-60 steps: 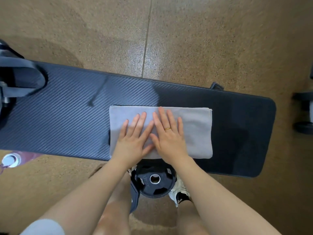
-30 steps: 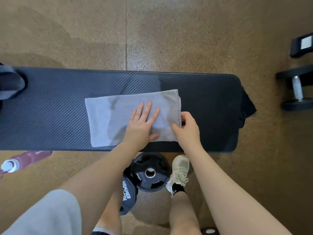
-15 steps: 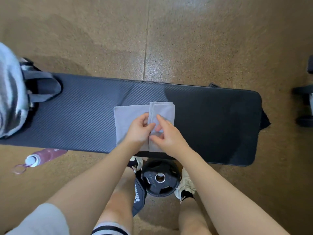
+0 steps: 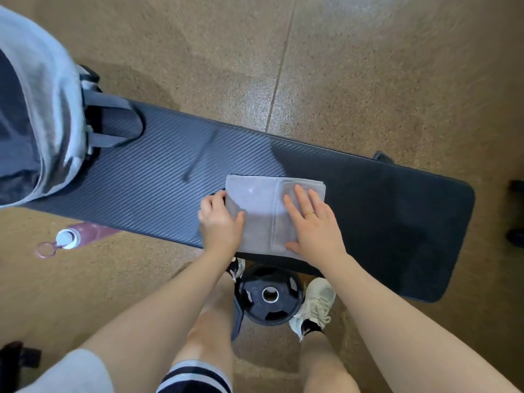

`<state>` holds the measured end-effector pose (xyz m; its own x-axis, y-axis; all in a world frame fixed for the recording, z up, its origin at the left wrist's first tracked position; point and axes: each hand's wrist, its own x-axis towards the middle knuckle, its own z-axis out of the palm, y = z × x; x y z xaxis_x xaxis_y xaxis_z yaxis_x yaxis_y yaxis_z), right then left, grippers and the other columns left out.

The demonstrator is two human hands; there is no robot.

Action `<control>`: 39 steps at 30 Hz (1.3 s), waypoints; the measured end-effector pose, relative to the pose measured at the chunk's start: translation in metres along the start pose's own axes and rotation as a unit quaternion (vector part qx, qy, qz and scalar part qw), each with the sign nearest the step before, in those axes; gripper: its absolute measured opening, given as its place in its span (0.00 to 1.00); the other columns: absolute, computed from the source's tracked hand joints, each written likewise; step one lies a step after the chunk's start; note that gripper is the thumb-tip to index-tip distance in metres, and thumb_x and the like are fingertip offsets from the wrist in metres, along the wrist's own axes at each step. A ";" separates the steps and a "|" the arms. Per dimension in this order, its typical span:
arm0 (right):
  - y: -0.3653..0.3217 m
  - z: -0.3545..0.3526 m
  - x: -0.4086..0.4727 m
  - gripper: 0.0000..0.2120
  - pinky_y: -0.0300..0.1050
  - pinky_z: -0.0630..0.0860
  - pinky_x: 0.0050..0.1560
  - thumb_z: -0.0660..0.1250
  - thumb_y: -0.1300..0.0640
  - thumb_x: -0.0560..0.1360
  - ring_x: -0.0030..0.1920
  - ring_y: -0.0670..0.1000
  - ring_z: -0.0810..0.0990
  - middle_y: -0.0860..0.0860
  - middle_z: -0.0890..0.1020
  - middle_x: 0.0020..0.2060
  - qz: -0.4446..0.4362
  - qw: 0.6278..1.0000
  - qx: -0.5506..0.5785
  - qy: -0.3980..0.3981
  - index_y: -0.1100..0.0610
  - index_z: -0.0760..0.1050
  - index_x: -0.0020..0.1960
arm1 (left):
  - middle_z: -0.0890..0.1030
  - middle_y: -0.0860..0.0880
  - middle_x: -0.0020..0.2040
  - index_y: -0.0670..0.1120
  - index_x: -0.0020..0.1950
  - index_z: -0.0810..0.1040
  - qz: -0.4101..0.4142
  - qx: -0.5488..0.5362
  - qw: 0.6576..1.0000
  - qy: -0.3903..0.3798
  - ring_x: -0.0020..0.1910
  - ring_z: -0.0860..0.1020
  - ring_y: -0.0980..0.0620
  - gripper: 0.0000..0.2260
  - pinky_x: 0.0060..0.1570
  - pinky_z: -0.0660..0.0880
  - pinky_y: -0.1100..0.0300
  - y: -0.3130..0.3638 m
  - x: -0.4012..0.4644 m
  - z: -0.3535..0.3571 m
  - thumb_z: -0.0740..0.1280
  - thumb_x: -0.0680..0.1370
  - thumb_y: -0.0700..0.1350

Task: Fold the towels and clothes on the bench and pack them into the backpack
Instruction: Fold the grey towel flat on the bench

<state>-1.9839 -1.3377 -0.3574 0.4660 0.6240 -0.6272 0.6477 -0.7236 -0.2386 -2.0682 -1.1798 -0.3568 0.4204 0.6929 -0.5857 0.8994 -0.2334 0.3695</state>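
One soft grey folded towel (image 4: pixel 256 214) lies on the long black padded surface (image 4: pixel 158 188), near its front edge and about halfway along. The towel is a neat square shape with a stitched line running down it. The surface has thin slanted ribs all over, like tiny stripes.

Two bare hands are on the towel. The left hand (image 4: pixel 219 222) holds the towel's left edge, with its fingers (image 4: pixel 211 200) curled round the edge and its thumb on top. The right hand (image 4: pixel 314 225) lies flat on the towel's right side, its fingers straight and a little apart. It wears one thin gold ring (image 4: pixel 310 214).

One shiny silver and dark backpack (image 4: pixel 37 114) sits at the left end of the surface, well apart from the towel.

On the speckled brown floor (image 4: pixel 368 80) lies one pink bottle with a white cap (image 4: pixel 78 235). One round black weight plate with a metal hole (image 4: pixel 268 296) lies between two shoes.
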 end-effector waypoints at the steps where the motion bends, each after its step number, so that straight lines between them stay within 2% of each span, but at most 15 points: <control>1: -0.001 -0.002 0.000 0.45 0.51 0.48 0.74 0.68 0.44 0.72 0.76 0.57 0.42 0.53 0.40 0.76 0.004 1.000 -0.010 -0.004 0.50 0.42 0.77 | 0.70 0.42 0.63 0.42 0.67 0.66 -0.040 -0.017 0.999 -0.014 0.60 0.69 0.43 0.22 0.59 0.65 0.52 -0.001 0.000 -0.001 0.68 0.75 0.44; 5: -0.005 -0.007 -0.001 0.45 0.50 0.50 0.73 0.66 0.43 0.73 0.76 0.57 0.41 0.53 0.38 0.76 0.016 0.999 -0.019 -0.028 0.51 0.39 0.77 | 0.78 0.46 0.55 0.43 0.59 0.72 -0.131 -0.037 0.976 -0.168 0.54 0.76 0.44 0.20 0.54 0.74 0.52 -0.005 -0.001 -0.003 0.69 0.72 0.51; 7: -0.006 -0.007 -0.001 0.45 0.50 0.53 0.73 0.65 0.42 0.73 0.76 0.57 0.41 0.53 0.38 0.76 0.018 0.999 -0.020 -0.025 0.52 0.39 0.77 | 0.81 0.47 0.50 0.45 0.53 0.77 -0.124 -0.118 0.967 -0.189 0.50 0.78 0.47 0.15 0.51 0.76 0.53 0.000 -0.005 -0.007 0.70 0.70 0.51; 10: -0.008 -0.010 -0.002 0.44 0.49 0.53 0.73 0.65 0.42 0.74 0.76 0.57 0.42 0.53 0.39 0.76 0.027 0.999 0.000 -0.023 0.53 0.40 0.77 | 0.79 0.51 0.41 0.45 0.45 0.77 -0.002 -0.165 0.976 -0.143 0.40 0.76 0.54 0.05 0.41 0.72 0.62 0.014 -0.016 -0.010 0.70 0.72 0.44; 12: -0.003 -0.011 0.000 0.43 0.48 0.50 0.74 0.66 0.44 0.74 0.76 0.56 0.43 0.53 0.43 0.76 0.016 0.998 0.053 -0.021 0.55 0.43 0.77 | 0.73 0.51 0.38 0.47 0.37 0.71 0.120 -0.131 0.978 -0.108 0.36 0.70 0.59 0.08 0.37 0.65 0.67 0.022 -0.025 -0.009 0.71 0.71 0.41; 14: 0.008 -0.014 0.000 0.37 0.50 0.53 0.75 0.68 0.50 0.74 0.75 0.54 0.50 0.53 0.53 0.75 -0.004 0.983 0.185 0.000 0.57 0.53 0.76 | 0.73 0.50 0.45 0.47 0.39 0.72 0.216 -0.109 0.965 -0.104 0.43 0.71 0.59 0.07 0.41 0.65 0.67 0.029 -0.035 0.001 0.69 0.70 0.38; 16: 0.021 -0.018 -0.005 0.26 0.53 0.66 0.68 0.67 0.60 0.74 0.68 0.49 0.65 0.52 0.66 0.68 0.004 0.937 0.345 0.057 0.58 0.64 0.71 | 0.73 0.44 0.60 0.41 0.51 0.76 0.262 -0.076 0.953 -0.133 0.59 0.71 0.50 0.09 0.55 0.64 0.66 0.031 -0.043 0.020 0.66 0.71 0.36; 18: 0.030 -0.024 -0.014 0.28 0.49 0.69 0.68 0.62 0.68 0.75 0.66 0.46 0.68 0.52 0.66 0.69 0.048 0.901 0.420 0.102 0.57 0.60 0.72 | 0.62 0.42 0.73 0.39 0.64 0.72 0.274 -0.016 0.944 -0.183 0.72 0.60 0.46 0.17 0.68 0.58 0.60 0.030 -0.050 0.036 0.65 0.75 0.39; 20: 0.042 -0.023 -0.024 0.34 0.43 0.59 0.72 0.59 0.72 0.73 0.73 0.47 0.60 0.52 0.57 0.74 0.049 0.928 0.345 0.128 0.58 0.52 0.76 | 0.48 0.45 0.77 0.41 0.73 0.61 0.298 0.065 0.929 -0.212 0.76 0.47 0.48 0.26 0.73 0.51 0.54 0.025 -0.054 0.051 0.64 0.77 0.45; 22: 0.049 -0.019 -0.031 0.36 0.47 0.53 0.73 0.59 0.71 0.69 0.75 0.51 0.54 0.55 0.56 0.75 -0.061 0.971 0.167 0.159 0.60 0.55 0.75 | 0.37 0.49 0.76 0.47 0.76 0.50 0.317 0.138 0.910 -0.231 0.75 0.38 0.51 0.32 0.74 0.45 0.53 0.018 -0.055 0.056 0.62 0.77 0.49; 26: 0.050 -0.007 -0.032 0.36 0.49 0.46 0.73 0.57 0.65 0.67 0.75 0.52 0.49 0.52 0.55 0.75 -0.202 0.975 0.003 0.093 0.56 0.56 0.75 | 0.27 0.47 0.69 0.59 0.75 0.46 0.384 0.211 0.882 -0.175 0.72 0.30 0.48 0.33 0.72 0.36 0.51 -0.004 -0.053 0.061 0.61 0.76 0.48; 28: 0.054 0.000 -0.023 0.36 0.49 0.42 0.73 0.61 0.64 0.69 0.76 0.53 0.49 0.51 0.54 0.76 -0.208 0.975 -0.052 0.063 0.55 0.55 0.76 | 0.33 0.42 0.72 0.59 0.74 0.44 0.412 0.238 0.870 -0.133 0.73 0.34 0.45 0.35 0.72 0.36 0.50 -0.017 -0.055 0.067 0.62 0.75 0.47; 31: 0.063 0.006 -0.009 0.38 0.55 0.48 0.72 0.69 0.61 0.64 0.73 0.58 0.61 0.52 0.64 0.73 -0.205 0.962 -0.143 0.113 0.55 0.62 0.73 | 0.56 0.38 0.74 0.48 0.75 0.49 0.424 0.233 0.872 -0.075 0.74 0.50 0.43 0.37 0.71 0.43 0.51 -0.036 -0.061 0.072 0.61 0.69 0.50; 35: 0.065 0.013 -0.002 0.41 0.61 0.50 0.70 0.74 0.46 0.63 0.72 0.59 0.63 0.53 0.68 0.71 -0.212 0.942 -0.204 0.160 0.54 0.64 0.72 | 0.52 0.45 0.75 0.45 0.74 0.49 0.392 0.098 0.911 -0.081 0.74 0.48 0.51 0.33 0.72 0.48 0.54 -0.055 -0.065 0.068 0.57 0.72 0.51; 39: 0.054 0.018 0.000 0.24 0.66 0.58 0.65 0.64 0.47 0.71 0.67 0.57 0.72 0.55 0.76 0.64 -0.231 0.906 -0.240 0.262 0.48 0.71 0.66 | 0.53 0.48 0.74 0.50 0.69 0.53 0.345 -0.081 0.929 -0.106 0.75 0.54 0.49 0.30 0.72 0.54 0.56 -0.055 -0.066 0.065 0.66 0.73 0.44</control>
<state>-1.9598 -1.3818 -0.3831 0.2187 0.9729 -0.0746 0.9755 -0.2161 0.0419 -2.1375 -1.2572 -0.3849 0.9200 0.2617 -0.2916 0.3840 -0.4547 0.8036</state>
